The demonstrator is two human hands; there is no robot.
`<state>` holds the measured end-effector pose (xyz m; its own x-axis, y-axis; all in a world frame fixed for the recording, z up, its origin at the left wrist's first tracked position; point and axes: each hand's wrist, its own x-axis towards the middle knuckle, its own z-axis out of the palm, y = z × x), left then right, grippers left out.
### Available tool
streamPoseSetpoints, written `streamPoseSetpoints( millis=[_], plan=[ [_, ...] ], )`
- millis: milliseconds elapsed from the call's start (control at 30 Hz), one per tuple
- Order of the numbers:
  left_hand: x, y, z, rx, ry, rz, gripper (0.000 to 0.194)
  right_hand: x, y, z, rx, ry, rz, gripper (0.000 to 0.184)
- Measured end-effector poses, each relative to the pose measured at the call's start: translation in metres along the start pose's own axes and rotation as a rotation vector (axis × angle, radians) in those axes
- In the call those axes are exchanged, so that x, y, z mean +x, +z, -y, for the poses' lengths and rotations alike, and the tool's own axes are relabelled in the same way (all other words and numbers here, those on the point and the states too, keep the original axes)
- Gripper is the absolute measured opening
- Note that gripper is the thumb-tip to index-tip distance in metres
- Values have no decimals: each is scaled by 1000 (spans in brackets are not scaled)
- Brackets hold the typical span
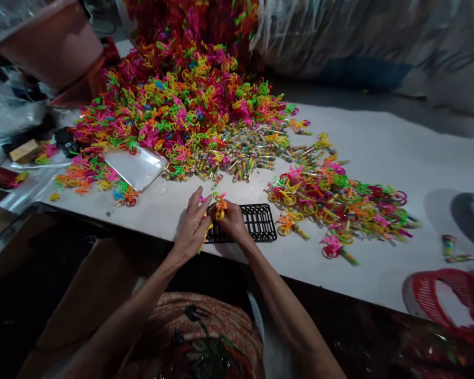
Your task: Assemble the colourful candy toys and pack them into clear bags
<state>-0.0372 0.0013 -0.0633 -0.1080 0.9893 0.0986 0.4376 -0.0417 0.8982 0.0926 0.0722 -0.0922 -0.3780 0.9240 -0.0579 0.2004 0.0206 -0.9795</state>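
Observation:
My left hand (193, 223) and my right hand (231, 221) meet at the left end of a black plastic grid tray (260, 223) near the table's front edge. My right hand pinches an orange plastic toy piece (220, 206). My left hand's fingers are curled around a pink and yellow piece that shows only in part. Just beyond lie several small striped candy tubes (237, 152). A heap of assembled bright toys (332, 195) lies to the right of the tray.
A huge pile of neon plastic pieces (181, 100) covers the far left of the white table (398, 158). A clear plastic bag (136, 167) lies left of centre. A red basket (450, 305) sits at the near right. Cardboard boxes stand at the lower left.

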Motion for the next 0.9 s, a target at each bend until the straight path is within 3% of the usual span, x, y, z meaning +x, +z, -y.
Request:
streamPoseSetpoints(
  millis=[133, 267, 367, 433, 533, 600, 700, 800, 900],
  plan=[
    [-2, 2, -4, 32, 4, 17, 50, 5, -2, 9, -380, -114, 108, 10],
    [-2, 1, -4, 126, 62, 11, 48, 1, 5, 27, -757, -66, 244, 19],
    [1, -1, 1, 194, 107, 12, 45, 2, 11, 39, -889, -56, 325, 27],
    [3, -2, 5, 205, 140, 22, 46, -1, -2, 44, -917, -48, 341, 25],
    [5, -2, 6, 227, 181, 7, 45, -21, -55, 47, -983, 57, 158, 23],
    [4, -1, 4, 280, 190, -47, 43, -42, -98, 43, -1123, 273, -51, 23],
    [2, 0, 0, 369, 211, -98, 39, -66, -143, 32, -1290, 474, -86, 23],
    [3, 3, 0, 386, 249, -70, 36, -75, -151, 21, -1276, 461, -120, 21],
    [5, 5, 2, 394, 230, -84, 39, -77, -134, 14, -1033, 313, -294, 12]
  ],
)
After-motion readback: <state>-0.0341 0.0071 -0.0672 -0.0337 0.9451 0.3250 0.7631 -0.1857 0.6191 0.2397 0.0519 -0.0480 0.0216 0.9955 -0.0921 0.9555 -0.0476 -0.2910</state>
